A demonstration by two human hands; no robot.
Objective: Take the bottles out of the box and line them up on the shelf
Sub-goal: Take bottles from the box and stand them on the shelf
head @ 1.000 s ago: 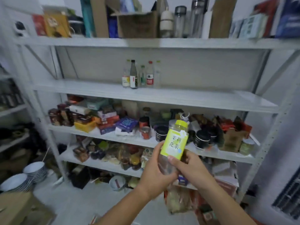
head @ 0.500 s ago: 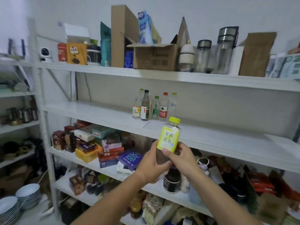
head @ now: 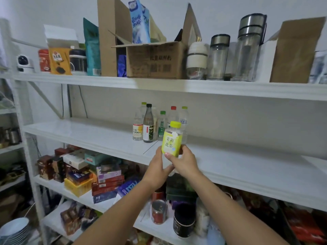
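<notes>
shelf (head: 88, 133) carrying row of bottles (head: 148, 126) at back | bottle (head: 171, 142) being held near upright just in front of that row | left hand (head: 157, 168), right hand (head: 185, 161) both curling fingers round its lower body | likely light, slick, squeezable plastic; gripping labelled middle seeming safest

The bottle (head: 172, 138) shows a yellow-green label (head: 170, 147) and cap (head: 175, 124), seemingly dark-green characters; the shelf (head: 88, 133) is white.

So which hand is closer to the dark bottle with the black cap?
Left. The left hand is below the dark bottle, slightly right; the right hand is farther right, past the yellow-label bottle both hold.
</notes>
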